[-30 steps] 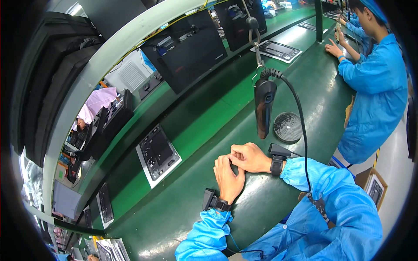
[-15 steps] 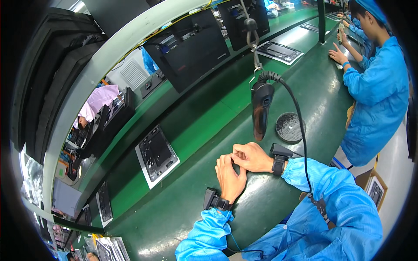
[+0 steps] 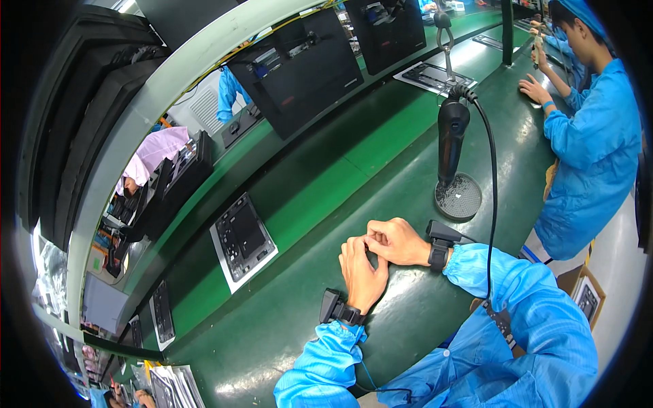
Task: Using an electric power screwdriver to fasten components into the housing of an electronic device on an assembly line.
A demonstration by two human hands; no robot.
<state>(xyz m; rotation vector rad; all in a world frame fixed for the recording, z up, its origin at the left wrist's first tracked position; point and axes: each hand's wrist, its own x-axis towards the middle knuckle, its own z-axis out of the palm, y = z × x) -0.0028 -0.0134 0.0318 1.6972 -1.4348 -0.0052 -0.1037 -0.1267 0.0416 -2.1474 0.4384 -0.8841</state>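
Observation:
My left hand and my right hand meet over the green workbench, fingers curled in and fingertips touching. Whatever they pinch between them, if anything, is hidden; only a small dark patch shows in the gap. Beyond the right hand, a black corded electric screwdriver hangs from a metal hook, its lower end in front of a round dish. That dish has a gridded bottom with small dark pieces at one side. Each wrist wears a black strapped device.
On the green strip to the left lies a flat black device panel on a white sheet, with another panel nearer. A third panel lies at the back. A blue-clad co-worker works on the right. The screwdriver's cable hangs beside my right forearm.
The hanging screwdriver has swung to the right and away, and its lower end now overlaps the dish. My hands stay together, almost in the same place.

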